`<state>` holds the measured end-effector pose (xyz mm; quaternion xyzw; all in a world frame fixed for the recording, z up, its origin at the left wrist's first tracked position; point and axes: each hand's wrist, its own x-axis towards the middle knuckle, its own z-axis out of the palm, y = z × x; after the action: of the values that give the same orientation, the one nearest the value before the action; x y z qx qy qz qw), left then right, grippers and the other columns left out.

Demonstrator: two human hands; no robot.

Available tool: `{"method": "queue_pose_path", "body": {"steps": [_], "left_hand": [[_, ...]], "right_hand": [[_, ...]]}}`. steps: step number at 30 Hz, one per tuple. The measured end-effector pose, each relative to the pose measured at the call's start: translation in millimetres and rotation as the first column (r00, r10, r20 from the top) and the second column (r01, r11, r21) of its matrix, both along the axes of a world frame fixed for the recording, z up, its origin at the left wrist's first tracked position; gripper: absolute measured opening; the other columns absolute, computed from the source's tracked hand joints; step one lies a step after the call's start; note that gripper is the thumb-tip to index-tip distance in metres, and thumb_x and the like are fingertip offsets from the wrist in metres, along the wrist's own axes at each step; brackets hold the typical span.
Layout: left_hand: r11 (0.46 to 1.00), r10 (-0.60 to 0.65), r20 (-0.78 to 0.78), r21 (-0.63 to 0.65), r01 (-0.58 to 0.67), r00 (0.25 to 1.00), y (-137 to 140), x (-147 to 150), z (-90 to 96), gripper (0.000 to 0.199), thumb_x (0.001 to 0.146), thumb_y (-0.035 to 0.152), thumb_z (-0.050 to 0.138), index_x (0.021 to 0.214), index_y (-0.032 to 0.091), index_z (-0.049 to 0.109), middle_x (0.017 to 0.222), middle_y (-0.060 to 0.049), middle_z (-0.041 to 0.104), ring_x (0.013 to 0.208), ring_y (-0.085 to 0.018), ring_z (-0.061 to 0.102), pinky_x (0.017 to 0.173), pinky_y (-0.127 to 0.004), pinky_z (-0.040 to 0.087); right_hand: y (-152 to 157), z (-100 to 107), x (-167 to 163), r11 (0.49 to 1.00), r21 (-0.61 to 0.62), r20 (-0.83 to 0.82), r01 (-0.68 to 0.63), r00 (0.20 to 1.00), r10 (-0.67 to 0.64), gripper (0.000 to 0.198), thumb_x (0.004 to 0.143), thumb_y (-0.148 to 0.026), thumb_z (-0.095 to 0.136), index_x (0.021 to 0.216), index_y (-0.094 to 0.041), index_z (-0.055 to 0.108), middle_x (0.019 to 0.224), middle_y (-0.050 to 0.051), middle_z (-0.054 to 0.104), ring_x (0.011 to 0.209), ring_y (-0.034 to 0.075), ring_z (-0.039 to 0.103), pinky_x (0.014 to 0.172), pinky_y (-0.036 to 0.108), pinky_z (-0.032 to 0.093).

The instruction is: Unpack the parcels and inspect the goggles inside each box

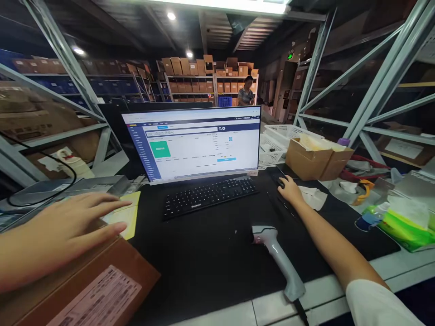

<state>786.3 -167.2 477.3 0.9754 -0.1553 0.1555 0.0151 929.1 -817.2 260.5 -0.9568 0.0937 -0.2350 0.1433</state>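
Observation:
My left hand (88, 213) is at the left, fingers stretched out and apart, above a brown cardboard box (149, 271) that bears a printed label (98, 299). Its fingertips reach over a yellow-edged paper (133, 217); whether they touch it I cannot tell. On the right, my right hand (291, 190) rests over a black computer mouse (280, 182), which its fingers partly cover. Between the hands lies a black keyboard (210, 197) below a lit monitor (200, 149). A grey barcode scanner (280, 258) lies on the black desk mat (204, 258), its head toward the keyboard.
An open cardboard box (307, 159) and white plastic baskets (272, 156) stand right of the monitor. Farther right are a tape dispenser (363, 192) and a green tissue pack (404, 228). Shelves of boxes (190, 86) and a person (246, 94) are in the background.

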Motion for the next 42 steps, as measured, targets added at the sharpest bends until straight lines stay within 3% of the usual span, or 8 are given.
{"method": "queue_pose_path", "body": {"steps": [3, 6, 13, 42], "left_hand": [[0.999, -0.042, -0.275, -0.003, 0.042, 0.961, -33, 21, 11.1, 0.068, 0.082, 0.081, 0.042, 0.121, 0.037, 0.077, 0.135, 0.000, 0.069, 0.127, -0.034, 0.062, 0.114, -0.055, 0.044], [0.996, -0.011, -0.450, -0.084, -0.030, 0.893, -42, 23, 12.2, 0.069, 0.083, 0.082, 0.043, 0.118, 0.034, 0.078, 0.129, -0.001, 0.073, 0.122, -0.034, 0.067, 0.109, -0.051, 0.050], [0.987, 0.000, -0.424, -0.143, -0.067, 0.906, -27, 9, 11.8, 0.065, 0.083, 0.080, 0.047, 0.112, 0.032, 0.081, 0.124, -0.003, 0.075, 0.118, -0.034, 0.068, 0.108, -0.048, 0.052], [0.988, 0.009, -0.485, -0.131, -0.084, 0.874, -31, 11, 16.3, 0.060, 0.085, 0.076, 0.052, 0.113, 0.031, 0.080, 0.120, -0.003, 0.076, 0.113, -0.033, 0.069, 0.105, -0.044, 0.052]], "right_hand": [[-4, -6, 4, 0.999, -0.029, 0.017, -0.018, 1.000, 0.019, 0.050, 0.091, -0.027, 0.059, 0.139, -0.016, 0.065, 0.157, 0.018, 0.043, 0.129, 0.035, 0.059, 0.112, 0.047, 0.048], [-9, -12, 9, 0.998, -0.040, 0.043, -0.047, 0.998, 0.049, 0.044, 0.091, -0.027, 0.058, 0.132, -0.016, 0.070, 0.155, 0.017, 0.046, 0.133, 0.034, 0.055, 0.116, 0.045, 0.045], [-15, -21, 15, 0.997, -0.014, 0.080, -0.074, 0.994, 0.075, 0.042, 0.089, -0.028, 0.059, 0.128, -0.016, 0.072, 0.150, 0.016, 0.050, 0.134, 0.035, 0.055, 0.117, 0.047, 0.045], [-22, -27, 23, 0.996, -0.015, 0.085, -0.092, 0.992, 0.093, 0.044, 0.086, -0.027, 0.061, 0.126, -0.015, 0.073, 0.144, 0.017, 0.056, 0.131, 0.035, 0.056, 0.116, 0.048, 0.044]]}}
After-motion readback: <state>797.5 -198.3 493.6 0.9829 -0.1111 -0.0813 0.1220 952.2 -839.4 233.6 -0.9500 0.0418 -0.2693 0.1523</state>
